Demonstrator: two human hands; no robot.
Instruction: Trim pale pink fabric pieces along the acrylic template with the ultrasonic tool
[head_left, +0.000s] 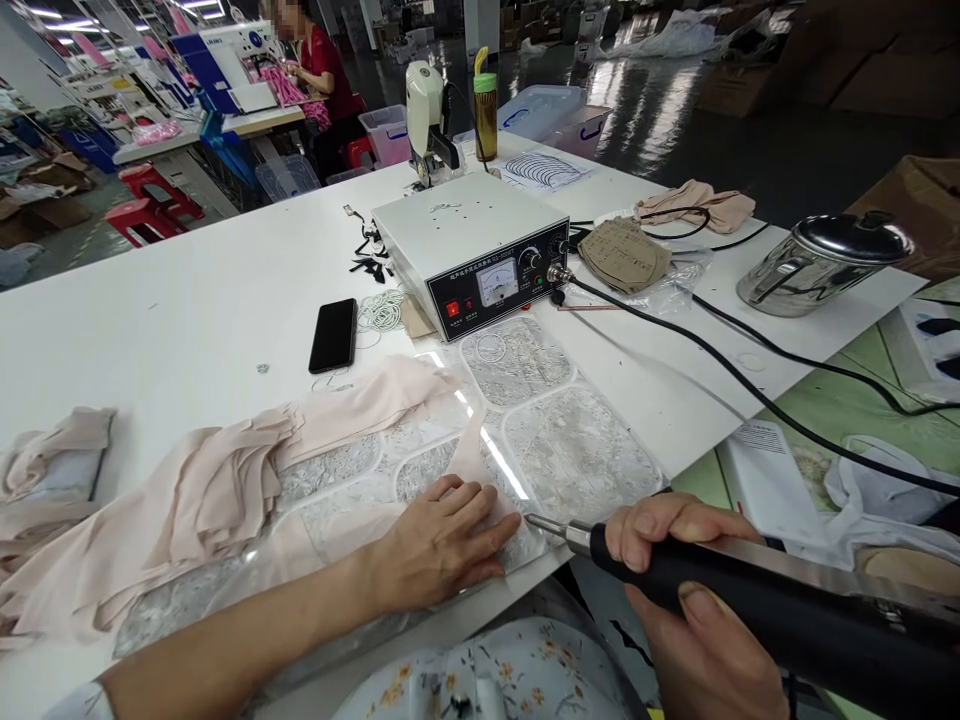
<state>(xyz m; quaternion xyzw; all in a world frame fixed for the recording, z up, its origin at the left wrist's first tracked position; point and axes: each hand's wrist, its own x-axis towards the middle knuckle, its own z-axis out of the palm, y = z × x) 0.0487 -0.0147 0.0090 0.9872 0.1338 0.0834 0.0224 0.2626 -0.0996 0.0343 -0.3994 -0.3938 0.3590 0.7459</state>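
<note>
My right hand (697, 590) is wrapped round the black body of a handheld ultrasonic spot welder (675, 565). The welder's metal tip points left, close by my left fingertips; whether it touches the cloth I cannot tell. My left hand (450, 540) lies palm down, fingers stretched out, on a thin beige fabric piece (469, 450) spread over a clear-topped patterned mat (577, 440). Part of that piece is hidden under the hand. Left of it, a layered pile of beige fabric pieces (217, 480) stretches across the mat.
A control box (480, 250) with dial and knobs stands behind the mat; a black cable (675, 330) runs from it to the right. Nearby are a phone (332, 335), a green-lidded bottle (486, 115), brown cut pieces (624, 255) and a steel mug (817, 265). Another person (322, 70) sits sewing behind.
</note>
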